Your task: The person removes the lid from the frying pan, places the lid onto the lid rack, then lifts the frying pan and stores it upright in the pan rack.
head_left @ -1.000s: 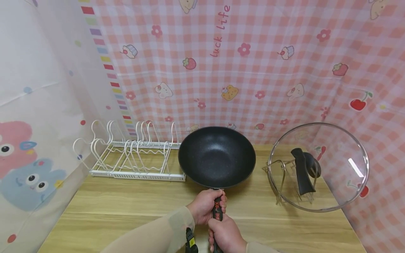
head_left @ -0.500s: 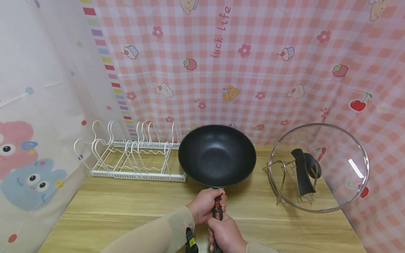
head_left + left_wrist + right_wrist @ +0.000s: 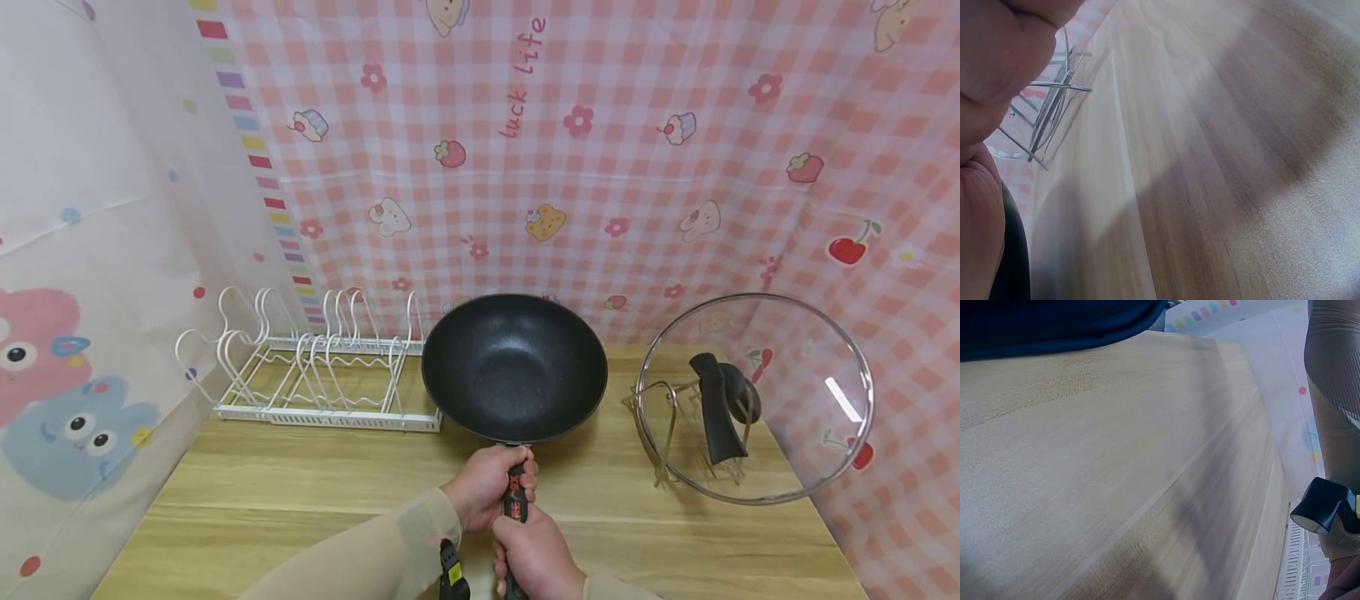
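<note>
The black wok (image 3: 515, 367) has its handle (image 3: 515, 503) gripped in both hands (image 3: 483, 490), fingers curled round it.

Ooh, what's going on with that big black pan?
Someone holds the pan by its handle, the left hand closer to the bowl part, the right hand farther down. The pan's inside faces the person. A white rack is to its left, and a lid rests on a wire stand to its right.
</note>
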The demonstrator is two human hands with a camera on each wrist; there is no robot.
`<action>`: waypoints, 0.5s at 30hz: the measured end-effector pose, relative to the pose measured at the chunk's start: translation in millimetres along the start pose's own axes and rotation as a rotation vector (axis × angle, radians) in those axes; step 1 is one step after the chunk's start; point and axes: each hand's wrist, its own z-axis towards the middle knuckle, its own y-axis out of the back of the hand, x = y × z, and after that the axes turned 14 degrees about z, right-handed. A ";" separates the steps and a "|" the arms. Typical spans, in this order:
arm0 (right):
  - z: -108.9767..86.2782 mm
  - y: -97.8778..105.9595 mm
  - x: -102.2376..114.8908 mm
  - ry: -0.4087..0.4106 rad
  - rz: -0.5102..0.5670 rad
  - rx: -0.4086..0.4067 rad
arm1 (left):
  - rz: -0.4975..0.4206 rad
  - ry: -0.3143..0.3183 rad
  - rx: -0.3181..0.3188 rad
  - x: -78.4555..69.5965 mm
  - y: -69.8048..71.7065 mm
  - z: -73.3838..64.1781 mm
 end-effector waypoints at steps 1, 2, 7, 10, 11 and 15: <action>0.0 -0.1 0.0 0.001 -0.001 -0.001 | -0.001 -0.001 -0.001 -0.2 -0.1 0.1; 0.0 -0.2 0.1 0.003 -0.003 -0.002 | -0.002 -0.002 -0.002 -0.4 -0.2 0.2; 0.4 -0.2 0.0 0.000 -0.012 -0.008 | -0.004 -0.013 -0.004 -0.9 -0.5 0.2; 0.7 0.1 -0.1 -0.007 -0.014 -0.009 | -0.001 -0.017 0.002 -1.6 -0.5 -0.5; 1.0 0.3 -0.2 -0.008 -0.014 -0.008 | -0.003 -0.014 0.005 -2.0 -0.5 -0.6; 1.0 0.3 0.2 -0.009 -0.014 -0.008 | 0.000 -0.016 0.015 -2.2 -0.3 -1.0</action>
